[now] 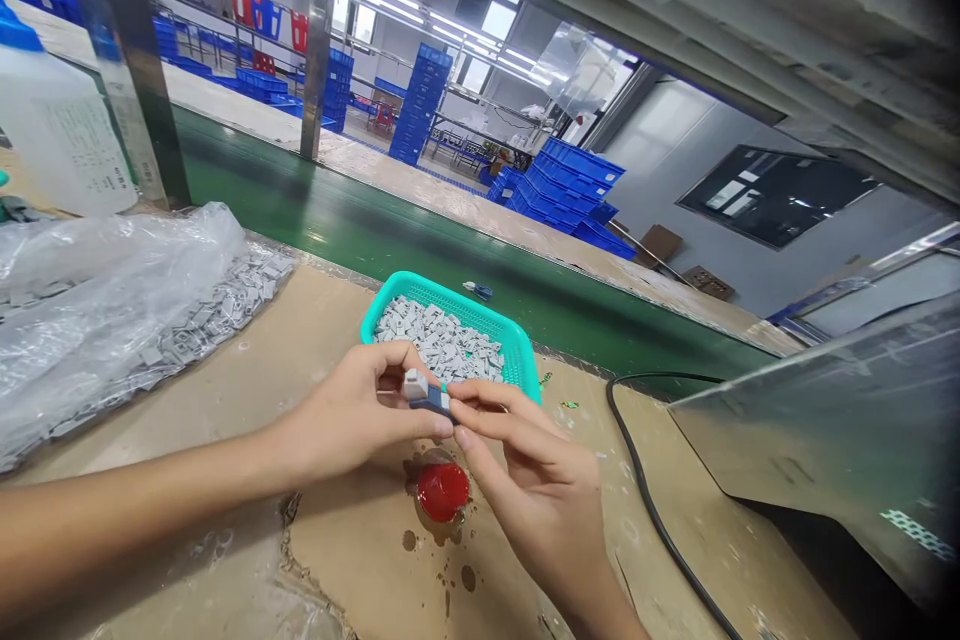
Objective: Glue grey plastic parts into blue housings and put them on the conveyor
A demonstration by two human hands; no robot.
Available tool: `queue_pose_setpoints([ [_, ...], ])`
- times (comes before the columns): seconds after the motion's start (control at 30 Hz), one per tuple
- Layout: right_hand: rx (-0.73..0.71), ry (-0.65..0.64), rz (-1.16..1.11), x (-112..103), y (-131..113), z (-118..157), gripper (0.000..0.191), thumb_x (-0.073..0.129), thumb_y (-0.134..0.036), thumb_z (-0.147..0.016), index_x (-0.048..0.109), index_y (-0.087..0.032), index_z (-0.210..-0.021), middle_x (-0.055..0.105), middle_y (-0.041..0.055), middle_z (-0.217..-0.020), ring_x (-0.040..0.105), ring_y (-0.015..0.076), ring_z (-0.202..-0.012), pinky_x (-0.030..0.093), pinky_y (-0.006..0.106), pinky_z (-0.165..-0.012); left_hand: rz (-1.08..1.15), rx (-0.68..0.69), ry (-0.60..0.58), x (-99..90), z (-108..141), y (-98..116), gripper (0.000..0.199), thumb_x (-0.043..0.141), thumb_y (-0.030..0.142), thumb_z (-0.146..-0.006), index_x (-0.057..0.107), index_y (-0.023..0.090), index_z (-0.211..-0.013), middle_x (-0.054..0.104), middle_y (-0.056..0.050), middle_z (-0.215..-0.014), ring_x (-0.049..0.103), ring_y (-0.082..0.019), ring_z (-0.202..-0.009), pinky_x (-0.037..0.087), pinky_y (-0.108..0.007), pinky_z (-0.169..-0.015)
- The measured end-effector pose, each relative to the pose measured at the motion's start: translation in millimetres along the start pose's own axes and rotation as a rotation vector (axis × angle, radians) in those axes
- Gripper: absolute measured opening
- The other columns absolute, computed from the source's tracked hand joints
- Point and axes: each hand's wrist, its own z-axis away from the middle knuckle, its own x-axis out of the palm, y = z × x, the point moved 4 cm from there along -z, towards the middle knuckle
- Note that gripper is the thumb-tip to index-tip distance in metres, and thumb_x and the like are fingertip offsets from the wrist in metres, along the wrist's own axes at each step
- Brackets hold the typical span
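**Both hands are pinching a small white-and-blue plastic part over a tan cardboard sheet.**

The curled left hand is gripping it firmly, the right hand closing on its blue end, fingertips working close for steadiness. A teal plastic basket of small grey pieces is sitting at twelve o'clock, a glossy red blob at six.

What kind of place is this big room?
It's probably a factory where people put small things together. You can see a long green conveyor belt, stacks of blue crates, and a teal basket of small grey parts.
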Motion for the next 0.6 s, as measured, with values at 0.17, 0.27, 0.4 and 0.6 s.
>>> queue_pose_setpoints([
  [0.17, -0.056, -0.052, 0.135, 13.0, -7.7, -5.5, 0.036, 0.051, -0.005, -0.075, 0.057, -0.021, -0.106, 0.052, 0.0071, -0.113, 0.049, 0.0178, -0.103, 0.043, 0.033, -0.088, 0.4, -0.106, 0.015, 4.0, -2.4, -4.4, 0.019, 0.062, 0.019, -0.07, 0.057, 0.017, -0.088, 0.06, -0.001, -0.086, 0.056, -0.01, -0.08, 0.046, -0.022, -0.074],
  [0.27, 0.023, -0.081, 0.134, 13.0, -0.8, -10.2, 0.045, 0.05, -0.009, -0.076, 0.045, -0.023, -0.119, 0.048, 0.0073, -0.112, 0.05, 0.0166, -0.098, 0.047, 0.03, -0.082, 0.538, -0.151, 0.132, -4.0, -7.5, -3.3, 0.007, 0.052, 0.014, -0.076, 0.055, 0.015, -0.083, 0.059, -0.004, -0.089, 0.057, -0.011, -0.079, 0.048, -0.026, -0.073],
  [0.4, 0.097, 0.002, 0.198, -16.6, 30.8, -21.7, 0.043, 0.045, -0.018, -0.082, 0.035, -0.024, -0.123, 0.051, 0.0065, -0.103, 0.055, 0.0139, -0.082, 0.049, 0.029, -0.075, 0.504, -0.11, 0.274, -29.9, -19.2, 8.6, 0.013, 0.039, 0.01, -0.079, 0.048, 0.011, -0.07, 0.053, -0.006, -0.075, 0.05, -0.007, -0.059, 0.045, -0.02, -0.054],
  [0.6, 0.207, -0.284, 0.706, -38.6, 97.9, -56.3, 0.025, 0.043, -0.005, -0.08, 0.057, -0.012, -0.098, 0.061, 0.009, -0.094, 0.056, 0.018, -0.089, 0.045, 0.031, -0.08, -0.142, 0.166, 0.382, -87.3, -67.9, 33.2, 0.034, 0.025, 0.008, -0.077, 0.04, 0.014, -0.107, 0.044, -0.001, -0.07, 0.045, -0.007, -0.055, 0.041, -0.019, -0.053],
])
